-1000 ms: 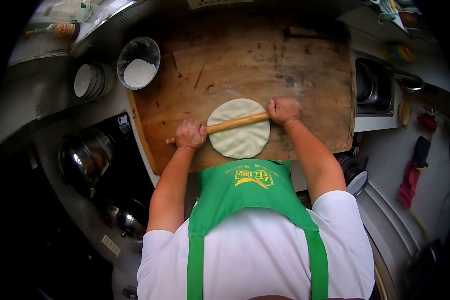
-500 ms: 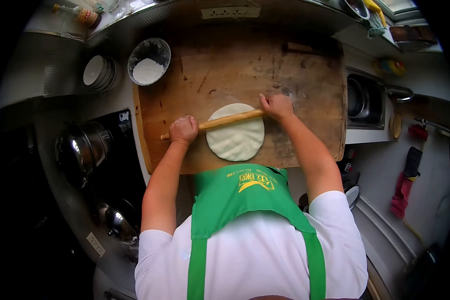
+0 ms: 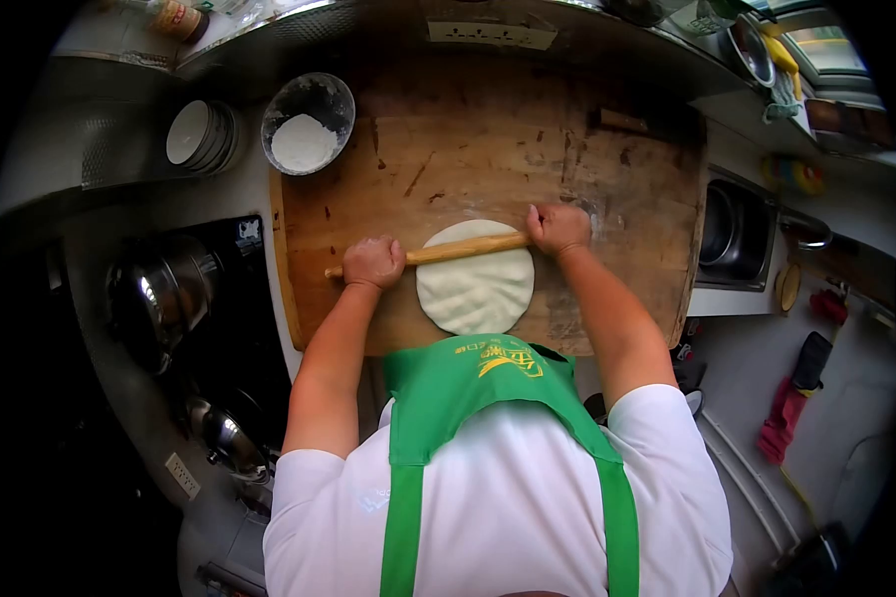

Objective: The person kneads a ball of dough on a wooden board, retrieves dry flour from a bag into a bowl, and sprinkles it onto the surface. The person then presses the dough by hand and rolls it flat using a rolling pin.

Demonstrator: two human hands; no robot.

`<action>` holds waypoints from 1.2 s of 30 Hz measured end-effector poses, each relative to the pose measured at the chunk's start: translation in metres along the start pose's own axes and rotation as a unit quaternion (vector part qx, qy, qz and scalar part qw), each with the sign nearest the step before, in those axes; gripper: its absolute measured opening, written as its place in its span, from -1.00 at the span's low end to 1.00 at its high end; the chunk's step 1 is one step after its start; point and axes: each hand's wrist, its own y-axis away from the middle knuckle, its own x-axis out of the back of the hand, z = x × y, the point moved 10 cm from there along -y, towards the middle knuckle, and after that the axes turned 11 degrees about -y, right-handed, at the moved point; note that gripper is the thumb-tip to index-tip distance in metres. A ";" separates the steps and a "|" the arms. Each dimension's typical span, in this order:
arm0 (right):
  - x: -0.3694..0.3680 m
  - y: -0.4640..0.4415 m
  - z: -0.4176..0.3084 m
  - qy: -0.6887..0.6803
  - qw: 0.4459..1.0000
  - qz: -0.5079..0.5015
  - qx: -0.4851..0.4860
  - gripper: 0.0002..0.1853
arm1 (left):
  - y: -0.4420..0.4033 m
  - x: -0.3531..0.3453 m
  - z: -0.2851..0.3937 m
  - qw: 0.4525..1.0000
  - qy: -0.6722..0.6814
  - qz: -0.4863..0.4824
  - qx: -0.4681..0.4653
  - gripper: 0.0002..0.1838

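A wooden rolling pin (image 3: pixel 468 248) lies across the upper part of a round, flat sheet of pale dough (image 3: pixel 476 294). My left hand (image 3: pixel 374 262) is closed around the pin just left of the dough, and the pin's thin end sticks out beyond it. On the other side my right hand (image 3: pixel 559 229) grips the pin near the dough's right edge, hiding that end. Shallow ridges run over the dough below the pin. Under it all is a large wooden board (image 3: pixel 627 199) with flour traces.
At the board's back left stands a bowl of flour (image 3: pixel 304 142), beside a stack of bowls (image 3: pixel 189 132). Pots (image 3: pixel 159 289) sit on the dark stove at left. To the right is a sink (image 3: pixel 737 229). My green apron (image 3: pixel 448 383) meets the board's front edge.
The camera view has shifted slightly, moving the whole scene a little. Both hands keep their hold on the rolling pin, which stays over the upper part of the dough.
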 end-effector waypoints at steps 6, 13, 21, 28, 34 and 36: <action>-0.019 -0.025 0.010 0.030 0.993 -0.109 -0.019 -0.40 | -0.007 -0.004 -0.022 0.976 0.052 -0.187 0.094 -0.44; -0.006 -0.014 -0.037 -0.008 1.000 0.003 -0.009 -0.53 | 0.019 -0.007 -0.043 0.990 0.037 -0.052 0.128 -0.57; -0.008 -0.027 -0.041 0.011 0.994 0.071 0.085 -0.63 | 0.022 -0.012 -0.036 0.997 0.019 0.037 0.064 -0.70; -0.016 -0.043 -0.041 0.030 0.996 -0.084 0.013 -0.54 | 0.014 -0.020 -0.047 0.994 0.027 -0.023 0.105 -0.64; -0.002 -0.034 -0.055 0.055 0.991 -0.071 0.096 -0.53 | 0.080 0.052 0.009 0.997 0.043 0.058 -0.039 -0.60; -0.020 -0.030 -0.048 0.048 0.986 -0.066 0.147 -0.56 | 0.121 0.011 0.028 0.996 0.044 0.052 -0.065 -0.57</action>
